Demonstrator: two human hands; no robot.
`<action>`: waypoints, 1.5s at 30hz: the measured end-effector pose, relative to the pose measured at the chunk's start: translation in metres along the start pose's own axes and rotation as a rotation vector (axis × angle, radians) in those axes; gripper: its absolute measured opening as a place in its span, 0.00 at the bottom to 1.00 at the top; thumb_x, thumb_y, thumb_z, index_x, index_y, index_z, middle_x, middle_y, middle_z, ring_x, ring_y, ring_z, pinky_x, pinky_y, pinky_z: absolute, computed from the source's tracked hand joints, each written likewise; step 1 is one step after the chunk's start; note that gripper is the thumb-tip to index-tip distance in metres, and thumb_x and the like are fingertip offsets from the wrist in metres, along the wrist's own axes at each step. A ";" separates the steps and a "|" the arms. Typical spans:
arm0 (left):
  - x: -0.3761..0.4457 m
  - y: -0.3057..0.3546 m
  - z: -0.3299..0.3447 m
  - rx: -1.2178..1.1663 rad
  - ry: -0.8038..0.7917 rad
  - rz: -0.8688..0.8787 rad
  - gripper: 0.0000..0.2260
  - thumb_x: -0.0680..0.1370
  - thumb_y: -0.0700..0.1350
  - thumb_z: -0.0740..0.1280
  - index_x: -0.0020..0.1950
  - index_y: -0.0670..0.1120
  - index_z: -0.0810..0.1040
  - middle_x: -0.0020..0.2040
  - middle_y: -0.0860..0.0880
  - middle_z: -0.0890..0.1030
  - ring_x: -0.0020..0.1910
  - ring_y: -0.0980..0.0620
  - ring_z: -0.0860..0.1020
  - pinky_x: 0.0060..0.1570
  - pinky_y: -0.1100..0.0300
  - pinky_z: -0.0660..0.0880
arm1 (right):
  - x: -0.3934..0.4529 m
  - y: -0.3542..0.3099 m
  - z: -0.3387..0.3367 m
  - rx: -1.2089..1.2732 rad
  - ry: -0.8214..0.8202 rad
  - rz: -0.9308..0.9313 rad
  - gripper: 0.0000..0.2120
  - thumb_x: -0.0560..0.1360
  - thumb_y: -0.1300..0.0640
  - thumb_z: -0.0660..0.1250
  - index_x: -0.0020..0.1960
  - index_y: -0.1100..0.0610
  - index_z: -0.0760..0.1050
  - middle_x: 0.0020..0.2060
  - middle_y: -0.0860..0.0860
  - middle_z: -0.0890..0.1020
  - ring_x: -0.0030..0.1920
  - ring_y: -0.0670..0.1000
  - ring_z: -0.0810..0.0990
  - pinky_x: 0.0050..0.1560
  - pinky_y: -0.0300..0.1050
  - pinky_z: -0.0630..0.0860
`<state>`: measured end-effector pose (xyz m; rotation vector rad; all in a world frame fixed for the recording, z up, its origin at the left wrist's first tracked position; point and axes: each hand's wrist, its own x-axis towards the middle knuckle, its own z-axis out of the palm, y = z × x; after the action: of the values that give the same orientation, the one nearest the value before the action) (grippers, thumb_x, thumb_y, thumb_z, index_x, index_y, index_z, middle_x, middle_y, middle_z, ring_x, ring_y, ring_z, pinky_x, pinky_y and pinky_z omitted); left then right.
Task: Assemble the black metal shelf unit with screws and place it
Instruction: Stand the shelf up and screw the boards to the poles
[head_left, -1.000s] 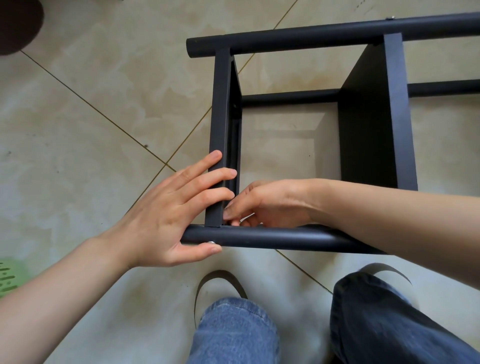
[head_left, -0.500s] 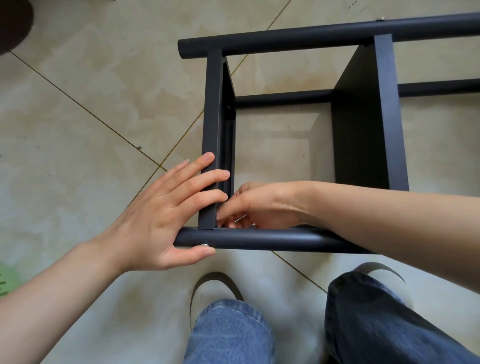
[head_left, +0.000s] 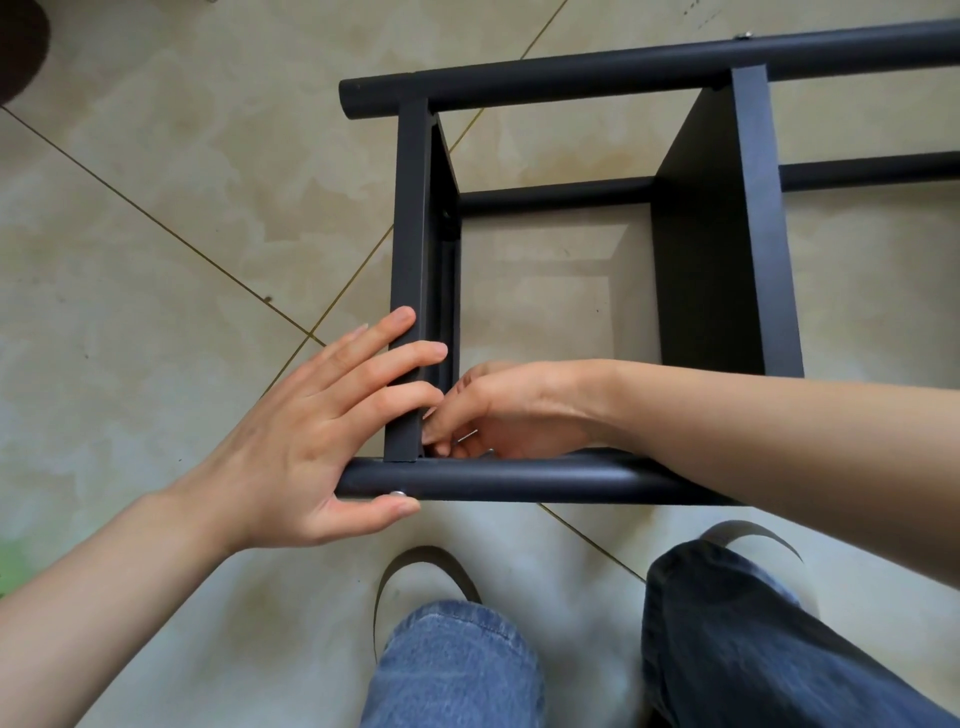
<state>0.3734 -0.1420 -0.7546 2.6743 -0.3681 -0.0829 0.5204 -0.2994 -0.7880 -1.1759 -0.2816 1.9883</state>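
Observation:
The black metal shelf unit (head_left: 576, 73) lies on its side on the tiled floor. My left hand (head_left: 311, 436) rests on its left shelf panel (head_left: 413, 218) with straight fingers, and the thumb touches a silver screw head (head_left: 398, 493) on the near tube (head_left: 519, 480). My right hand (head_left: 498, 410) reaches inside the frame at the near left corner. Its fingers pinch a small silver metal piece (head_left: 466, 436), which is mostly hidden. A second shelf panel (head_left: 727, 249) stands at the right.
My two knees in blue jeans (head_left: 452, 665) and grey slippers (head_left: 421, 577) are just below the frame. A dark round object (head_left: 18, 47) sits at the top left corner. A green thing (head_left: 8, 564) shows at the left edge.
Both hands stay at the near left corner of the frame. The right fingers have shifted slightly around the small silver piece.

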 end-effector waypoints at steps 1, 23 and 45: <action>0.000 0.000 0.000 0.001 0.000 0.000 0.27 0.79 0.65 0.60 0.70 0.49 0.69 0.77 0.49 0.64 0.81 0.43 0.55 0.75 0.45 0.60 | 0.000 0.000 0.000 0.011 -0.005 -0.001 0.14 0.77 0.65 0.65 0.33 0.58 0.76 0.32 0.52 0.76 0.35 0.49 0.74 0.42 0.41 0.71; 0.001 0.003 -0.001 -0.013 0.000 -0.015 0.27 0.76 0.61 0.65 0.69 0.48 0.69 0.77 0.49 0.65 0.81 0.43 0.55 0.74 0.45 0.62 | -0.005 0.000 -0.002 -0.115 -0.045 -0.027 0.11 0.78 0.60 0.65 0.38 0.54 0.78 0.39 0.52 0.78 0.43 0.51 0.73 0.52 0.46 0.69; 0.006 0.012 -0.022 0.130 -0.128 -0.054 0.36 0.75 0.65 0.65 0.77 0.47 0.65 0.80 0.50 0.62 0.81 0.47 0.54 0.77 0.42 0.54 | -0.004 0.004 -0.004 -0.047 -0.104 -0.086 0.13 0.78 0.63 0.65 0.37 0.55 0.81 0.35 0.50 0.81 0.39 0.49 0.76 0.50 0.43 0.71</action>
<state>0.3783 -0.1450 -0.7298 2.8157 -0.3525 -0.2564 0.5222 -0.3057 -0.7895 -1.0732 -0.4274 1.9794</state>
